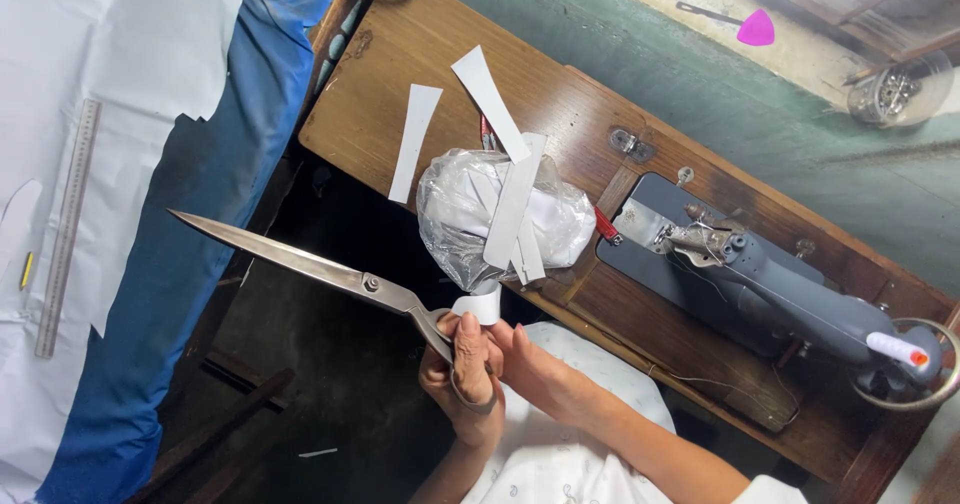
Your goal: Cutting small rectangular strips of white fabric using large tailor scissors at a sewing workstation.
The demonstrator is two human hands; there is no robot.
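**Tailor's shears and a white strip, held in front of a sewing table**

The person's left hand (462,379) is gripping the loop handles of a pair of long steel shears (300,261); the fingers are wrapped through and around the bows, and the closed blades are pointing away to the left, over the dark gap between the wooden table (560,99) and the blue cloth (215,204). The right hand (520,359) is lying just beside the left, its fingertips pinching a short curled white strip (478,306) that is touching the shears near the pivot. The shears are looking heavy, rigid and sharp-edged, best taken by the handles; the strip is appearing thin, light and pliable, easily creased, and best held by one end.

A crumpled clear plastic bag (455,226) is sitting on the near edge of the table and is holding white material whose nature cannot be told; several longer white strips (512,204) are lying across and beside it. To the right, a grey sewing machine (790,299) is lying tipped over. At far right, a round clear container (895,89) is holding small metallic items. On the left, a metal ruler (68,224) is resting on white sheet material (120,34).
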